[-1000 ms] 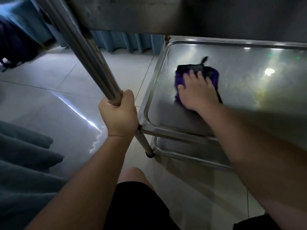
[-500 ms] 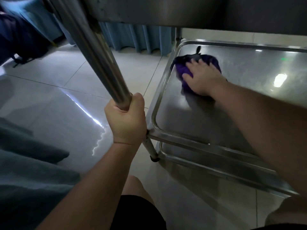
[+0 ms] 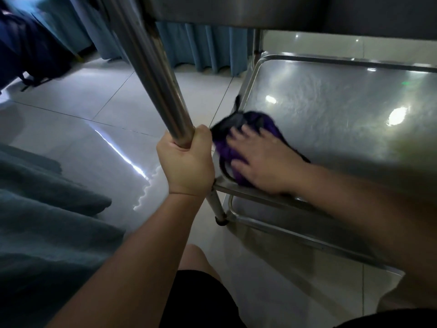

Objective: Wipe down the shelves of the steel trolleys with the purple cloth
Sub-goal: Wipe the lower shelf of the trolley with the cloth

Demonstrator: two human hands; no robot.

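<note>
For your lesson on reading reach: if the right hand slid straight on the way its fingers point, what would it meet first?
The right hand, flat on the cloth, points toward the shelf's left rim. It would probably meet that raised rim first, close to the left hand gripping the post; blur makes this uncertain.

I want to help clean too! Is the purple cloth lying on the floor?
No, the purple cloth lies on the steel trolley shelf, pressed flat under the right hand.
</note>
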